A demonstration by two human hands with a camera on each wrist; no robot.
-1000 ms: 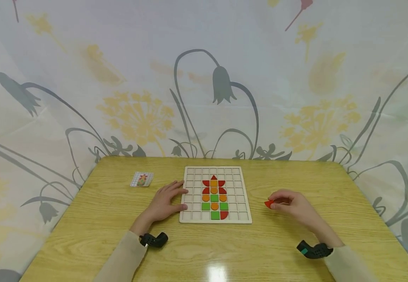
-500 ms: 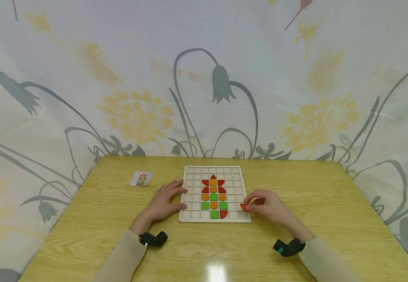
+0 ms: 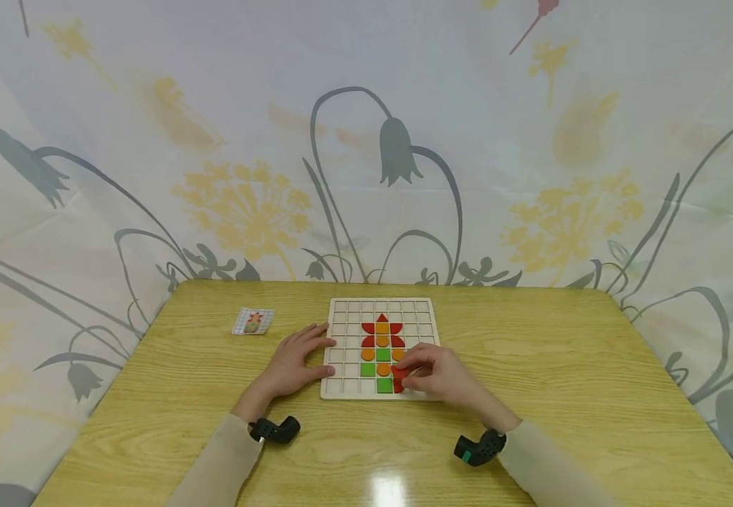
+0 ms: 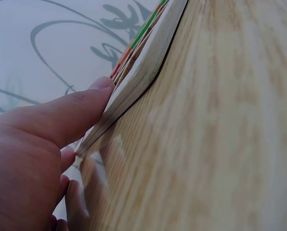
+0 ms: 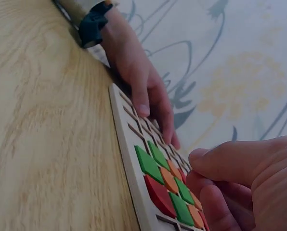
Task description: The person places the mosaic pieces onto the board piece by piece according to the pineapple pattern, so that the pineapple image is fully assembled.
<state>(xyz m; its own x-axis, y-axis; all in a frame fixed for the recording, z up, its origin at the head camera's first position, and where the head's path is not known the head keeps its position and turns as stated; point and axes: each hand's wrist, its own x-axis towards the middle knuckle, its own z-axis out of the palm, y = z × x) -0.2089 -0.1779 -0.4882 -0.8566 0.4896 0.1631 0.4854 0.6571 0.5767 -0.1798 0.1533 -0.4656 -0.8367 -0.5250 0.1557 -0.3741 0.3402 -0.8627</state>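
Observation:
A white grid board (image 3: 341, 387) bears flat pieces: green squares (image 3: 384, 385), orange circles (image 3: 384, 370), an orange square, a red triangle (image 3: 382, 318) and several red curved pieces. My right hand (image 3: 442, 377) pinches a red curved piece (image 3: 399, 371) between thumb and fingers over the board's lower right part, beside the orange circle. Below it, another red piece (image 5: 160, 196) lies in the bottom row beside a green square. In the right wrist view, the pinched piece is hidden by the fingers. My left hand (image 3: 293, 362) rests on the board's left edge, thumb (image 4: 90, 103) and fingers extended.
A small card (image 3: 253, 321) with a printed grid picture lies on the wooden table (image 3: 562, 338), left of the board. A curtain with flower prints (image 3: 467, 141) hangs behind the table's far edge. Black wrist cameras (image 3: 480, 448) sit on both wrists.
My right hand has moved left with the red curved piece, from the table right of the board to above its lower right part. The left hand stays on the board's edge.

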